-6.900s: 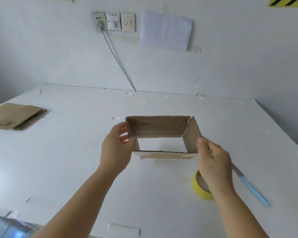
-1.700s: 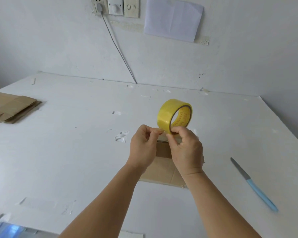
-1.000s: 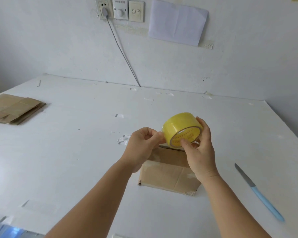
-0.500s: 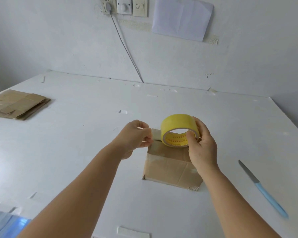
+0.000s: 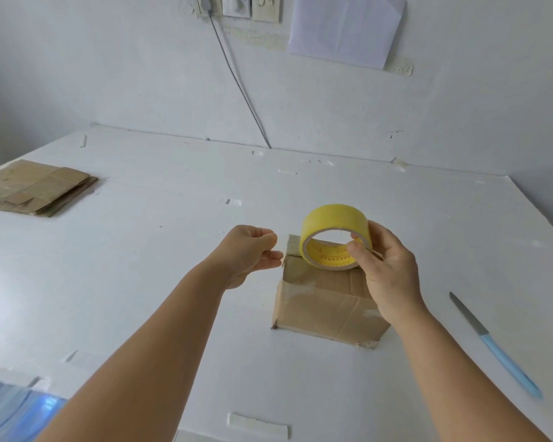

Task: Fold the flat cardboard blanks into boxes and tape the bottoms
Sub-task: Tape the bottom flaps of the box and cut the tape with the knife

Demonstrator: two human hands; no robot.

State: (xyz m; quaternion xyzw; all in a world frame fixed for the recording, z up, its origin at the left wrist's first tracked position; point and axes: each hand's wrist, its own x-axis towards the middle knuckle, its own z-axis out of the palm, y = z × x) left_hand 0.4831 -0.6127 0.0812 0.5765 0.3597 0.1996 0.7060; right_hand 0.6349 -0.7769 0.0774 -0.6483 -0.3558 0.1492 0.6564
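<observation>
A folded cardboard box (image 5: 326, 309) stands on the white table (image 5: 147, 282) with its closed flaps facing up. My right hand (image 5: 387, 266) grips a yellow tape roll (image 5: 334, 223) and holds it on edge just above the box top. A short strip of clear tape runs from the roll to the box's upper left edge. There my left hand (image 5: 253, 250) has its fingers curled and pinches the tape's free end. The far part of the box top is hidden behind the roll.
A stack of flat cardboard blanks (image 5: 35, 186) lies at the far left of the table. A knife with a blue handle (image 5: 495, 349) lies to the right of the box. Tape scraps (image 5: 257, 425) stick near the front edge. A cable (image 5: 240, 81) hangs down the wall.
Both hands have stayed at the box; the roll has shifted slightly right, drawing out a little more tape, while my left hand keeps the free end at the box's left edge.
</observation>
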